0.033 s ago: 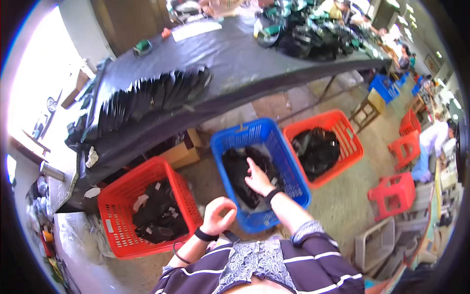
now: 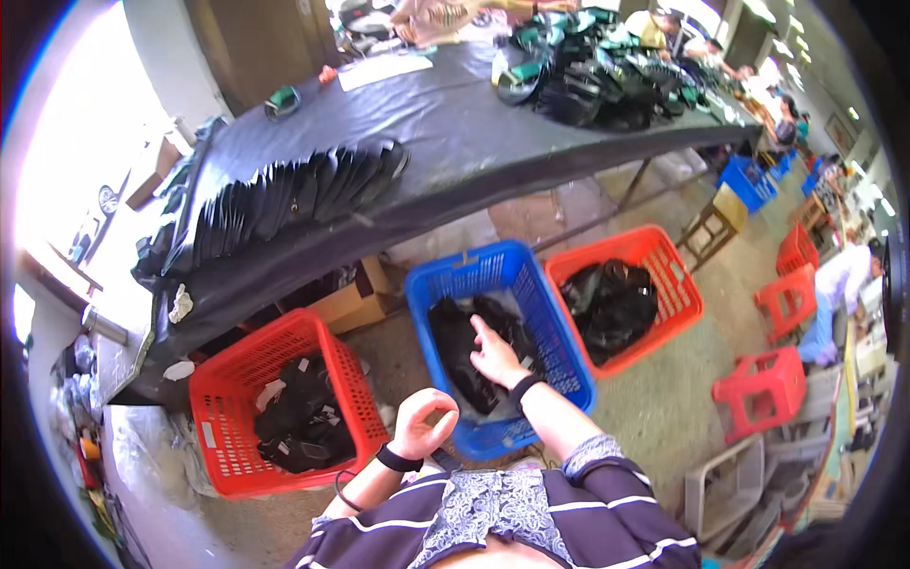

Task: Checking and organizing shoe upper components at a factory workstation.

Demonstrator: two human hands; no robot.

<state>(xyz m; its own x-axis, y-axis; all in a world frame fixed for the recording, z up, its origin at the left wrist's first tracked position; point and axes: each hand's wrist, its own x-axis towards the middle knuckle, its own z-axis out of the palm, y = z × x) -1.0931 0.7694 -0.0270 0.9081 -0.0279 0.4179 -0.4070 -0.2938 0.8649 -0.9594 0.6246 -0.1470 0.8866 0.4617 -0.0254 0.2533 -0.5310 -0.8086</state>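
Observation:
Over the blue plastic basket my right hand points with its index finger outstretched, and nothing shows in its grasp. Beneath it lie dark, soft-looking pieces whose kind I cannot make out. My left hand hangs between the blue basket and the red basket on the left. Its fingers curl round towards the thumb, with a gap showing through and nothing visible inside. Black pieces with white tags fill the bottom of that red basket. Each wrist wears a black band.
An orange-red basket with black material stands right of the blue one. Beyond, a dark-covered table carries a row of black flat pieces and a black-green heap. Red stools and grey crates stand at right.
The view has shifted slightly, so the table and baskets appear a little lower. Both hands keep nearly the same poses and places.

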